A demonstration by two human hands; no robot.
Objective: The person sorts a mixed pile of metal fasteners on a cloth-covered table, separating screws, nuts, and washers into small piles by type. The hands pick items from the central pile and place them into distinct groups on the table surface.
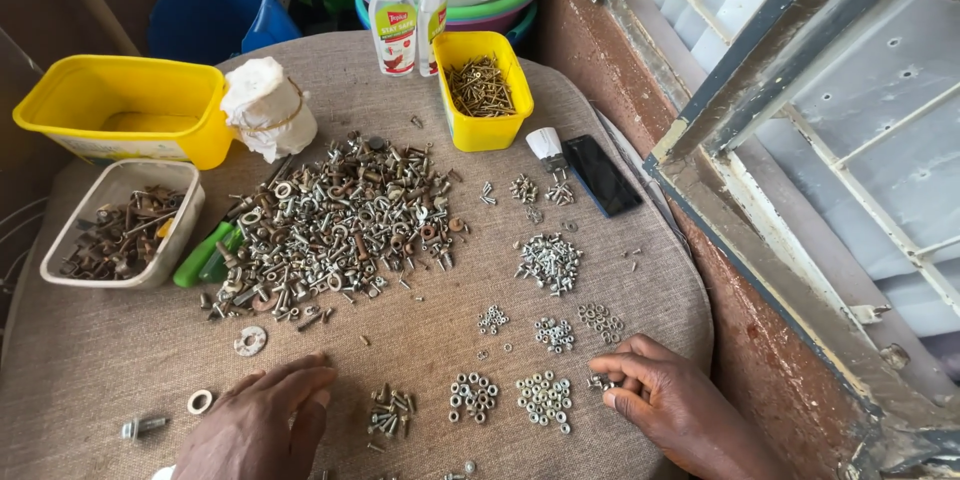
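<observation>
Two bare hands low on a round table (120, 340) covered in coarse beige cloth. Left hand (262, 422) flat on the cloth, palm down, fingers loosely spread, gripping nothing; nearest to it a white ring washer (200, 401), a larger grey washer (250, 341) and a stray bolt (142, 427). Right hand (668, 402) resting at the table's near right edge, thumb and forefinger pinched together on a small metal piece (600, 381), too small to identify. Just left of that hand, small sorted heaps of nuts (544, 398), with another heap of nuts (473, 395) and a cluster of short screws (390, 412) beside them. Farther up, a big unsorted pile of bolts and nuts (340, 225) at the centre, well apart from both hands. Behind it: yellow tub of screws (483, 90), large yellow tub (125, 108), white tub of rusty hardware (125, 222), two white bottles (408, 18), a black phone (600, 175), a green-handled tool (205, 253).
</observation>
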